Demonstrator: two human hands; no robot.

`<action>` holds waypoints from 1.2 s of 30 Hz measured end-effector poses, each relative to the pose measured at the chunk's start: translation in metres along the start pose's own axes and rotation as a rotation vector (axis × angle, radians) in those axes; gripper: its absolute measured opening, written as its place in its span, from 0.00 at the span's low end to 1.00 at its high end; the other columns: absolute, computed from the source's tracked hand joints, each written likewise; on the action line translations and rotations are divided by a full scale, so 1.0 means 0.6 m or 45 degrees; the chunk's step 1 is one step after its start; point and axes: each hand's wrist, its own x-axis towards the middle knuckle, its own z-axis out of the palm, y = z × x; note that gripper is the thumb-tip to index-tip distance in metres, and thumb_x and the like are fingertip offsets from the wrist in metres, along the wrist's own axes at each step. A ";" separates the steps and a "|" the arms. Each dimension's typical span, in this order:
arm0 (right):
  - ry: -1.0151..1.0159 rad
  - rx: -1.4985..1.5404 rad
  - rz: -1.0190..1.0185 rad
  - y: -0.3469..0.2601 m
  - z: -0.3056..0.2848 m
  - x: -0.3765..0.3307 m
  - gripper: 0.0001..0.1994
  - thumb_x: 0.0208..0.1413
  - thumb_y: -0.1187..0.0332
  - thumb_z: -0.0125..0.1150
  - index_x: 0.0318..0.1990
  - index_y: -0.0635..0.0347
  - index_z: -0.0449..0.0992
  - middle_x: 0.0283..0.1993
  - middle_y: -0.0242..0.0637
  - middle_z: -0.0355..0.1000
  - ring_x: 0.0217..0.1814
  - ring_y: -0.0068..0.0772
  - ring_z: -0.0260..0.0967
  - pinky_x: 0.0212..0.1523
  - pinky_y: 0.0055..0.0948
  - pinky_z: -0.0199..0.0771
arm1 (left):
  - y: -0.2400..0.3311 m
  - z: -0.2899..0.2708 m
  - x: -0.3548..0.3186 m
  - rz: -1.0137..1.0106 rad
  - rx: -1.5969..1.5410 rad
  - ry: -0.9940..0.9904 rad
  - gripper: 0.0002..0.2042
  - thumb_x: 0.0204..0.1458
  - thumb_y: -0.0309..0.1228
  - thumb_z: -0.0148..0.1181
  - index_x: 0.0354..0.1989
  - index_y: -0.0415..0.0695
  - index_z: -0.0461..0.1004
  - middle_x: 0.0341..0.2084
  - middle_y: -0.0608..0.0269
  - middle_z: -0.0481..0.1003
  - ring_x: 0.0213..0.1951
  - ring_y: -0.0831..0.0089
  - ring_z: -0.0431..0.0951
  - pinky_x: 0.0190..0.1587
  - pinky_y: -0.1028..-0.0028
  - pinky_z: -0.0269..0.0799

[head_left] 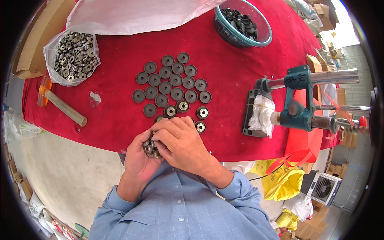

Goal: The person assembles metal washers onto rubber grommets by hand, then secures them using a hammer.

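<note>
Bearings (149, 149) fill left hand (140, 159), grip curled; right hand (181, 141), grip unclear; nineteen bare discs (165, 89) lie ahead

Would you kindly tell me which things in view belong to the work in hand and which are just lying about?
Work in hand: bearings, cupped in the left hand; grey discs, some with bearings in; clear bag of bearings, likely the supply.

Seemingly lying about: plastic scrap; yellow bag; fan.

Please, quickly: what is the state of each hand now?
Left hand: cupped, holding small metal bearings.
Right hand: curled at those bearings; whether it grips one cannot be told.
</note>
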 end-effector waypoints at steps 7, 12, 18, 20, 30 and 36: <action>-0.059 0.200 0.099 0.013 -0.012 0.007 0.15 0.46 0.80 0.72 0.42 0.55 0.79 0.47 0.35 0.80 0.49 0.40 0.77 0.48 0.39 0.74 | -0.004 0.005 -0.006 0.003 -0.039 0.066 0.20 0.74 0.38 0.44 0.62 0.35 0.72 0.57 0.49 0.79 0.61 0.58 0.80 0.65 0.55 0.78; 0.341 0.008 0.435 0.089 -0.050 0.019 0.14 0.49 0.79 0.72 0.43 0.58 0.79 0.46 0.39 0.78 0.47 0.46 0.77 0.49 0.43 0.75 | 0.003 0.045 -0.002 0.010 0.159 0.252 0.23 0.73 0.37 0.46 0.65 0.30 0.72 0.58 0.43 0.79 0.61 0.53 0.81 0.64 0.54 0.81; 0.270 -0.370 0.158 0.145 -0.042 0.016 0.12 0.51 0.78 0.74 0.42 0.59 0.81 0.46 0.38 0.77 0.47 0.43 0.77 0.51 0.42 0.74 | 0.020 0.012 -0.002 -0.025 -0.009 0.129 0.24 0.72 0.36 0.48 0.67 0.29 0.71 0.55 0.41 0.81 0.55 0.53 0.84 0.53 0.61 0.88; 0.263 -0.377 0.135 0.150 -0.038 0.013 0.11 0.52 0.78 0.73 0.43 0.59 0.81 0.46 0.38 0.77 0.47 0.43 0.76 0.52 0.42 0.74 | 0.018 0.012 -0.001 -0.015 0.007 0.150 0.24 0.72 0.36 0.48 0.67 0.30 0.71 0.55 0.41 0.81 0.54 0.54 0.84 0.53 0.61 0.88; 0.071 -0.642 0.040 0.114 -0.047 -0.018 0.21 0.54 0.79 0.64 0.57 0.66 0.82 0.57 0.38 0.76 0.57 0.41 0.75 0.60 0.43 0.72 | 0.016 0.013 0.000 0.001 -0.012 0.170 0.23 0.73 0.36 0.47 0.67 0.30 0.72 0.54 0.41 0.81 0.54 0.54 0.84 0.54 0.60 0.88; 0.197 -0.603 0.045 0.124 -0.033 -0.032 0.17 0.56 0.79 0.65 0.54 0.64 0.84 0.55 0.37 0.78 0.55 0.39 0.76 0.59 0.42 0.71 | 0.015 0.017 -0.001 0.003 -0.020 0.154 0.24 0.74 0.36 0.46 0.68 0.30 0.71 0.55 0.40 0.81 0.54 0.52 0.85 0.54 0.59 0.88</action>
